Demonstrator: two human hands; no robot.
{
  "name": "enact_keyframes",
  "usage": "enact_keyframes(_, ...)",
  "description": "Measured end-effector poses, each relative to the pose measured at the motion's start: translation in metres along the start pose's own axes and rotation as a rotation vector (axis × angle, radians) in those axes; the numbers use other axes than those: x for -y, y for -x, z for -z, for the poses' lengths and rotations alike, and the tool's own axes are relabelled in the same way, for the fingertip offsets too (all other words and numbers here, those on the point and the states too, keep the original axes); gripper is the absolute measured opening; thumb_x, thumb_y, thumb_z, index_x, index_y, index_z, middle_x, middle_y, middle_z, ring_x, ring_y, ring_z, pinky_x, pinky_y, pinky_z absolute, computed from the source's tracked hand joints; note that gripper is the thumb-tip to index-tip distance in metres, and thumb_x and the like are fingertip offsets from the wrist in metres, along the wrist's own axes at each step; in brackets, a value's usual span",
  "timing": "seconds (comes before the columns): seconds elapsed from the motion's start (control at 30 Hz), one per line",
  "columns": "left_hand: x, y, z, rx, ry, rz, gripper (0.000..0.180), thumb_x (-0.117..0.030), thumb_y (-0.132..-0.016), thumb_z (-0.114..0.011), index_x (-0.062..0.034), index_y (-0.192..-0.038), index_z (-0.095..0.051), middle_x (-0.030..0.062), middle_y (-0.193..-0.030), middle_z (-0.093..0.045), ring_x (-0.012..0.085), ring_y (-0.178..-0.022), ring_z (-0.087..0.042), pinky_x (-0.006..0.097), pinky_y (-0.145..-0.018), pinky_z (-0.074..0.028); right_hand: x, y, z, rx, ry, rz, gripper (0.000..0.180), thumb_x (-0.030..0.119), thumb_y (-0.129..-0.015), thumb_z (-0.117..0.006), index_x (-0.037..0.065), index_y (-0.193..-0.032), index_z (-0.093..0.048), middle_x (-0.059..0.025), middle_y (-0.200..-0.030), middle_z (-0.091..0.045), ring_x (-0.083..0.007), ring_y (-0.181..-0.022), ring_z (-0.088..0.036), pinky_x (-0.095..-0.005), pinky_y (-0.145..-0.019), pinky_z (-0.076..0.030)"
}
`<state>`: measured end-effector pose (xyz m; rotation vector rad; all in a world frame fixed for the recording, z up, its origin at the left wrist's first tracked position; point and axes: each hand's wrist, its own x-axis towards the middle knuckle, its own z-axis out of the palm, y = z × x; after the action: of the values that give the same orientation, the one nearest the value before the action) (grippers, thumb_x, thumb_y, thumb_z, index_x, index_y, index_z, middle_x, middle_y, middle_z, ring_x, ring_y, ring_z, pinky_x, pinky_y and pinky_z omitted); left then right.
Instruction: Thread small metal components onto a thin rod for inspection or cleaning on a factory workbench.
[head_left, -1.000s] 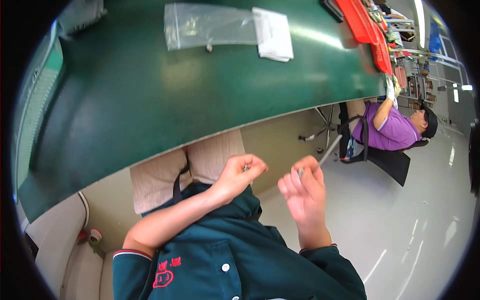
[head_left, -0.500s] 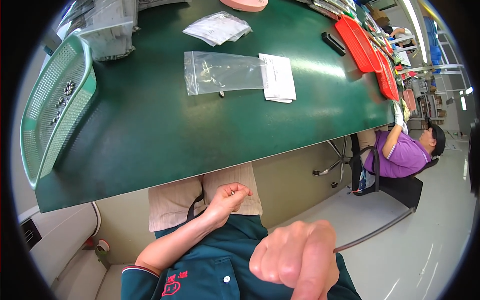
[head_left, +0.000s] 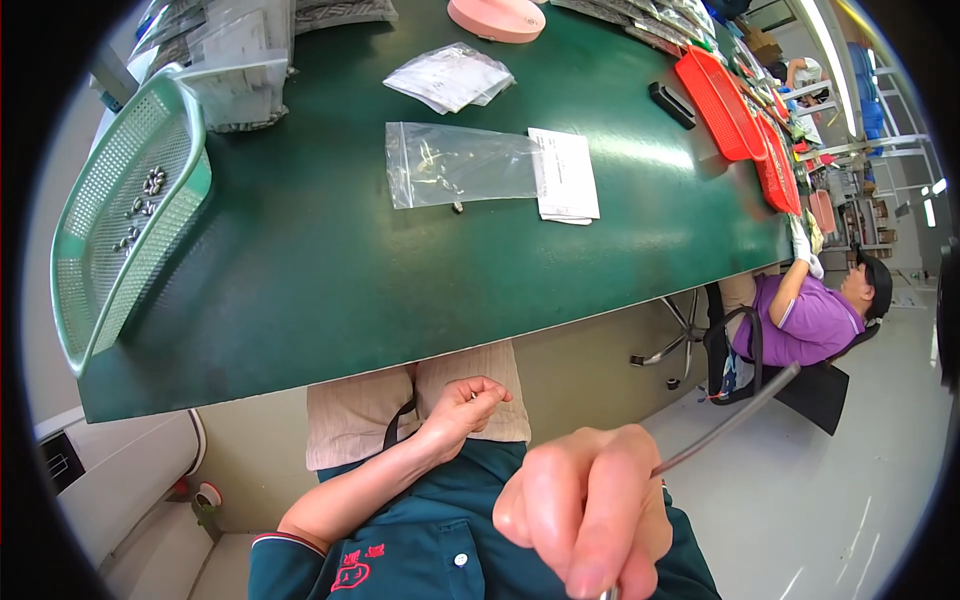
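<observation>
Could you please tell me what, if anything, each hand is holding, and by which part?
The right hand pinches a thin grey rod near its lower end. The left hand is curled in the lap; whether it holds anything cannot be told.

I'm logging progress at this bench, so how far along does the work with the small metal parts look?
Done: a few small metal parts lie in the green basket. In hand: the right hand grips a thin grey rod near the camera; the left hand rests curled on the lap, its contents hidden. Left: the clear bag on the green table holds more parts, one loose beside it.
</observation>
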<state>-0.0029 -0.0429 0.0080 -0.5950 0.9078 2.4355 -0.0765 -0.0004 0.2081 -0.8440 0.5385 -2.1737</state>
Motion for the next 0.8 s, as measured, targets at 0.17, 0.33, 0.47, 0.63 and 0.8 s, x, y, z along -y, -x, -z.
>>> enact_keyframes(0.17,0.007,0.004,0.006,-0.022,0.056,-0.059,0.018,-0.017,-0.088,-0.05,-0.001,-0.087,-0.056,-0.0092,-0.054,-0.032,0.001,-0.045,-0.023,0.019,-0.042,-0.017,0.003,0.005,0.0,0.131,-0.001,-0.048,0.022,0.014,-0.073,-0.072,-0.002,-0.086,-0.064,-0.011,-0.079,-0.054,-0.015,-0.051,-0.051,-0.0225,-0.046,-0.039)
enact_keyframes(0.33,0.024,0.0,0.013,-0.009,0.1,-0.091,0.017,-0.018,-0.087,-0.05,-0.0023,-0.087,-0.057,-0.0083,-0.055,-0.033,0.002,-0.046,-0.024,0.019,-0.042,-0.018,0.011,0.03,0.009,-0.276,0.221,-0.152,0.011,-0.001,-0.075,-0.063,-0.003,-0.085,-0.06,-0.0153,-0.081,-0.059,-0.0162,-0.066,-0.056,-0.0258,-0.059,-0.044)
enact_keyframes(0.47,0.016,0.001,0.013,0.028,0.037,-0.04,0.021,-0.023,-0.087,-0.051,-0.002,-0.09,-0.057,-0.0085,-0.057,-0.032,0.002,-0.047,-0.025,0.019,-0.042,-0.018,-0.006,0.055,0.048,-0.457,1.044,-0.06,0.014,-0.008,-0.07,-0.063,-0.001,-0.082,-0.062,-0.0074,-0.073,-0.057,-0.0084,-0.056,-0.048,-0.0182,-0.05,-0.037)
enact_keyframes(0.63,0.013,0.003,0.012,0.046,0.021,-0.045,0.021,-0.022,-0.088,-0.051,-0.001,-0.089,-0.056,-0.0076,-0.057,-0.033,0.0018,-0.047,-0.025,0.019,-0.042,-0.018,-0.028,0.063,0.085,-0.391,1.829,0.018,0.016,-0.005,-0.066,-0.068,0.003,-0.079,-0.062,-0.0063,-0.06,-0.053,-0.0143,-0.043,-0.049,-0.0252,-0.039,-0.036)
enact_keyframes(0.8,0.011,0.007,0.012,0.039,0.026,-0.02,0.021,-0.022,-0.089,-0.05,-0.0008,-0.089,-0.055,-0.0077,-0.057,-0.032,0.0018,-0.047,-0.025,0.019,-0.042,-0.018,-0.028,0.063,0.103,-0.163,2.067,0.069,0.015,-0.002,-0.066,-0.069,0.004,-0.079,-0.062,-0.0037,-0.054,-0.05,-0.0193,-0.043,-0.048,-0.0271,-0.042,-0.038)
